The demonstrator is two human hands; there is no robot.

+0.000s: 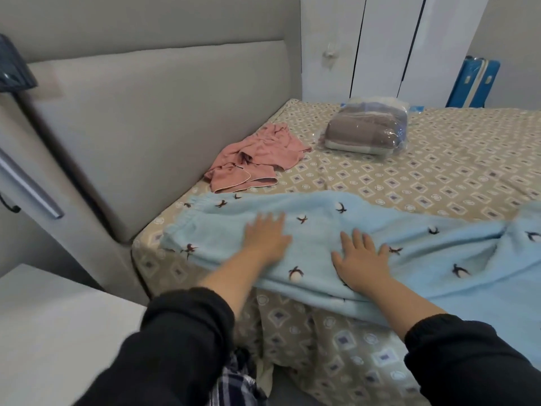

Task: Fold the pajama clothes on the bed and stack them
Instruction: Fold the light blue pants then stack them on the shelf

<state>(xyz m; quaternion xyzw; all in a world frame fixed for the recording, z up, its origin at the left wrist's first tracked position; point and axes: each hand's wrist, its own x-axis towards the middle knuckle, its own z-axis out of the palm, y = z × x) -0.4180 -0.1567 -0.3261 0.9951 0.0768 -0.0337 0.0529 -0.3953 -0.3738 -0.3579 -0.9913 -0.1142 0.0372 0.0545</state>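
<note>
Penguins dot blue pajama; left hand, right hand rest flat.

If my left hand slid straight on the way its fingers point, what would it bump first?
Probably the crumpled pink pajama, just beyond the blue pajama that the left hand lies flat on. Depth is unclear, so it might pass its edge.

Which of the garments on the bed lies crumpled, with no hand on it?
The pink pajama garment by the grey headboard. The light blue penguin-print fleece pajama lies spread out under the left hand and right hand.
</note>
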